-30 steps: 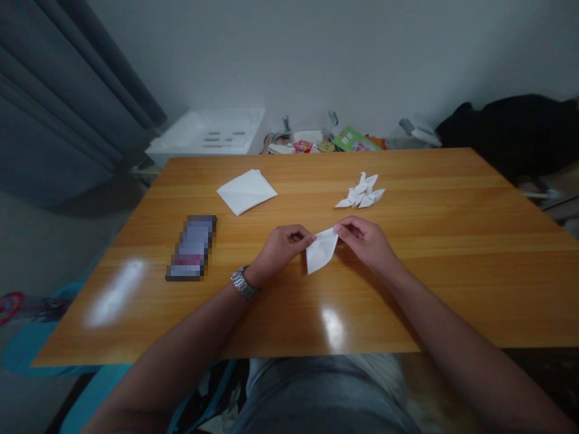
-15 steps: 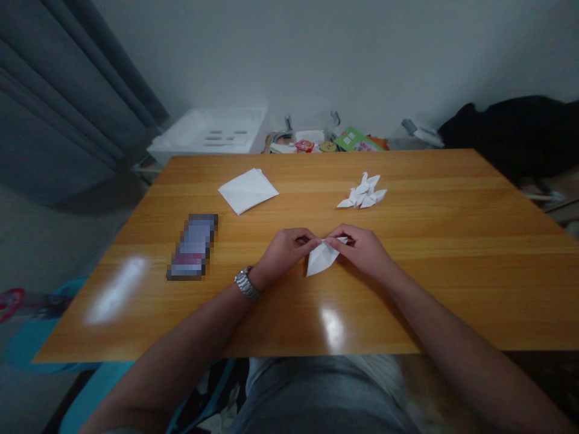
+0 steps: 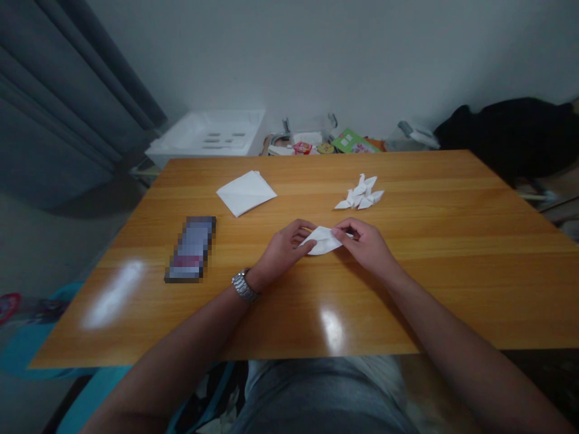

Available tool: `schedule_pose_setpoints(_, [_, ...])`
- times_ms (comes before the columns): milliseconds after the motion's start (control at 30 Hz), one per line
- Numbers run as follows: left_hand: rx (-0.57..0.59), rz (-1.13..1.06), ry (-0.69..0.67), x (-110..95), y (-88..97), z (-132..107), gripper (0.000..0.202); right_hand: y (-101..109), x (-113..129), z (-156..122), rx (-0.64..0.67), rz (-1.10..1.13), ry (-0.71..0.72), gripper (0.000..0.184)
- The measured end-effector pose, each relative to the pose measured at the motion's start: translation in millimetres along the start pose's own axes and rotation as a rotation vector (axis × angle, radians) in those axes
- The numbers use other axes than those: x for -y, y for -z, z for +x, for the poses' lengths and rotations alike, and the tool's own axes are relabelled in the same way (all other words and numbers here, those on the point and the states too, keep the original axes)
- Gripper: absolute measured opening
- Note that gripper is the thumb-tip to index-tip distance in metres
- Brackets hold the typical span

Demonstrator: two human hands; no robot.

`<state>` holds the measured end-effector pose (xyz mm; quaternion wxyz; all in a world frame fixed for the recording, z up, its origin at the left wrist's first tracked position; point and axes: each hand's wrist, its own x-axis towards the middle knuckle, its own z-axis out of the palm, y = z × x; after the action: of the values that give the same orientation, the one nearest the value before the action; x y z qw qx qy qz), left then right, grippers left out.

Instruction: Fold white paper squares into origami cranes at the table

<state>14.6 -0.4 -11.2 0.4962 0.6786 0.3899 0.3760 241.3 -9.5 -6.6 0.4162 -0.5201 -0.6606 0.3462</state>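
Both hands meet at the middle of the wooden table (image 3: 429, 289) on a small folded white paper piece (image 3: 322, 241). My left hand (image 3: 284, 250), with a metal watch at the wrist, pinches the paper's left end with thumb and fingers. My right hand (image 3: 365, 244) pinches its right end, fingers curled. The paper lies nearly flat between them, just above the tabletop.
A stack of white paper squares (image 3: 246, 191) lies at the far left. Finished white folded paper figures (image 3: 360, 196) sit at the far right of centre. A dark phone (image 3: 192, 248) lies to the left. A white box (image 3: 208, 135), clutter and a dark bag (image 3: 511, 135) are behind the table.
The paper has gone from hanging down between my hands to lying flatter and higher, turned sideways. Both hands closed in on it and shifted slightly.
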Motion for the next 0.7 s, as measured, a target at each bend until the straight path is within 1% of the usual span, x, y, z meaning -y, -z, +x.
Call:
schedule_pose_setpoints(67, [-0.011, 0.035, -0.014, -1, 1.7, 1, 0.028, -1, 0, 0, 0.031, 0.009, -0.012, 0.023])
schedule_pose_setpoints(200, [-0.013, 0.171, -0.041, -4, 4.8, 0, 0.026, -3, 1, -1, 0.104, 0.050, -0.056, 0.021])
schedule_pose_setpoints(333, [0.017, 0.278, -0.074, -7, 6.4, -2, 0.026, -6, 4, -3, 0.199, 0.127, -0.125, 0.027])
schedule_pose_setpoints(433, [0.074, 0.278, -0.092, -11, 7.5, -3, 0.027, -6, 7, -5, 0.274, 0.173, -0.155, 0.031])
schedule_pose_setpoints(533, [0.119, 0.253, -0.085, -16, 9.1, -3, 0.029, -4, 11, -5, 0.315, 0.163, -0.164, 0.032])
schedule_pose_setpoints(600, [0.112, 0.234, -0.063, -18, 9.8, -3, 0.030, -3, 13, -6, 0.319, 0.162, -0.171, 0.032])
schedule_pose_setpoints(700, [0.060, 0.193, -0.019, -19, 9.8, -1, 0.032, -2, 14, -6, 0.301, 0.178, -0.188, 0.033])
